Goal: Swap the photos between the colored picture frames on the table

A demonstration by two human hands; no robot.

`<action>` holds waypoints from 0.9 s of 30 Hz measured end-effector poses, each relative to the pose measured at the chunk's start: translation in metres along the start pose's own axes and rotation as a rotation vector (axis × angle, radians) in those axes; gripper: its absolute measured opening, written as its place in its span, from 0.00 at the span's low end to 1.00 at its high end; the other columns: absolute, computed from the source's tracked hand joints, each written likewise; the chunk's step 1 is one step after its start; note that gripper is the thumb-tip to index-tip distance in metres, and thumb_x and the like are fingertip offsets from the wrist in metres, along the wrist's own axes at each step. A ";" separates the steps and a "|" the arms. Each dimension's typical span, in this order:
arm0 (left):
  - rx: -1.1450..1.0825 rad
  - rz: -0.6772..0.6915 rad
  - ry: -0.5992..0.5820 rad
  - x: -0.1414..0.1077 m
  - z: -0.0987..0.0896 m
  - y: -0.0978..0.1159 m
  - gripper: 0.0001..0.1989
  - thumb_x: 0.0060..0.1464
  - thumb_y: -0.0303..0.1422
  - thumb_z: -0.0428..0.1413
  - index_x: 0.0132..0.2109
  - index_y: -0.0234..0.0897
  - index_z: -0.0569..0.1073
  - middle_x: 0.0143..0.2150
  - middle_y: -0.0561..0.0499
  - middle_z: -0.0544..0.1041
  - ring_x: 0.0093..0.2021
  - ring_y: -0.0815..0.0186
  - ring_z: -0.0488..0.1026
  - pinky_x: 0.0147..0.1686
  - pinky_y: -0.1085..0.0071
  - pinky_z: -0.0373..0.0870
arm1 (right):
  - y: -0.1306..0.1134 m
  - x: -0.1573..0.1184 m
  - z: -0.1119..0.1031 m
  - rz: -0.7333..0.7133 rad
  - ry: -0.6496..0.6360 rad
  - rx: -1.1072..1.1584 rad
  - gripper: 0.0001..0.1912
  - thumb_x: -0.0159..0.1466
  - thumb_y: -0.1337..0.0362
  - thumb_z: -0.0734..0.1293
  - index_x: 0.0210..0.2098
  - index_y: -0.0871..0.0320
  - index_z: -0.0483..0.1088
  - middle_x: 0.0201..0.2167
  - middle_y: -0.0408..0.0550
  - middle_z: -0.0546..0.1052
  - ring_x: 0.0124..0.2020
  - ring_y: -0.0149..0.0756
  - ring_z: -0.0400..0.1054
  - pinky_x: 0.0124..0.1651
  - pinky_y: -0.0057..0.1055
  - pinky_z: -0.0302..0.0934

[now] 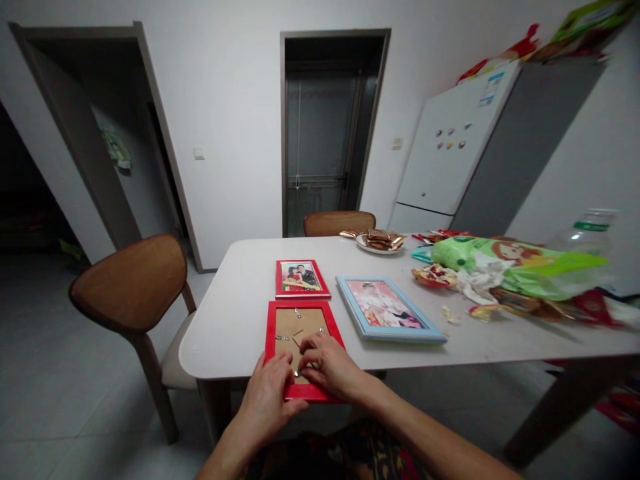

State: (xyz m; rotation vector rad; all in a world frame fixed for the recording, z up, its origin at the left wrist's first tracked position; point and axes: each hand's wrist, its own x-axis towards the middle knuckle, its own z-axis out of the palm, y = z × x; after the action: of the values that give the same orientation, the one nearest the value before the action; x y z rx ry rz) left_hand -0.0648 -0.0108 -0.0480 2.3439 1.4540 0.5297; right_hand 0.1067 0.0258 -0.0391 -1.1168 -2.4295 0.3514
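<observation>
A red picture frame (pixel 271 331) lies face down at the table's near edge, its brown backing board (pixel 285 321) facing up. Small metal clips (pixel 297 312) sit around the board, and a thin dark strut shows near its middle. My left hand (pixel 270 390) grips the frame's lower left corner, fingers over the rim and thumb along the near edge. Bent and drawn together, the fingers of my right hand (pixel 325 363) press at the bottom metal clip (pixel 297 375); their tips partly hide it.
Beyond lies another red frame (pixel 327 297) with a photo, and to the right a light blue frame (pixel 400 333). Farther right are a plate (pixel 380 250) of gold packets, an opened pomegranate (pixel 434 275) and a green bag (pixel 530 263). A wooden chair (pixel 133 283) stands left.
</observation>
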 end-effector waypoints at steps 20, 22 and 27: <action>-0.030 0.028 0.056 0.000 0.001 0.001 0.16 0.33 0.33 0.62 0.34 0.36 0.69 0.52 0.42 0.66 0.54 0.56 0.61 0.55 0.53 0.46 | 0.003 0.065 0.026 0.315 0.105 -0.262 0.11 0.58 0.62 0.58 0.34 0.59 0.70 0.34 0.50 0.71 0.36 0.34 0.62 0.37 0.27 0.52; -0.026 0.024 0.049 0.000 0.001 0.000 0.16 0.33 0.33 0.62 0.33 0.36 0.69 0.53 0.41 0.66 0.54 0.56 0.60 0.55 0.52 0.47 | 0.007 0.064 0.024 0.363 0.144 -0.309 0.14 0.58 0.59 0.58 0.36 0.59 0.69 0.36 0.52 0.70 0.39 0.37 0.60 0.40 0.29 0.51; -0.017 0.016 0.047 0.000 0.003 -0.001 0.19 0.32 0.35 0.63 0.35 0.35 0.69 0.53 0.40 0.65 0.54 0.56 0.60 0.55 0.52 0.46 | 0.016 0.065 0.022 0.397 0.128 -0.329 0.14 0.58 0.60 0.57 0.39 0.58 0.68 0.39 0.52 0.70 0.41 0.39 0.58 0.44 0.33 0.47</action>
State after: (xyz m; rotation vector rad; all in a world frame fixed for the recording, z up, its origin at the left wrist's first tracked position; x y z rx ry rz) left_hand -0.0640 -0.0107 -0.0509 2.3471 1.4462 0.6027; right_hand 0.0691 0.0847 -0.0461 -1.7146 -2.1940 -0.0076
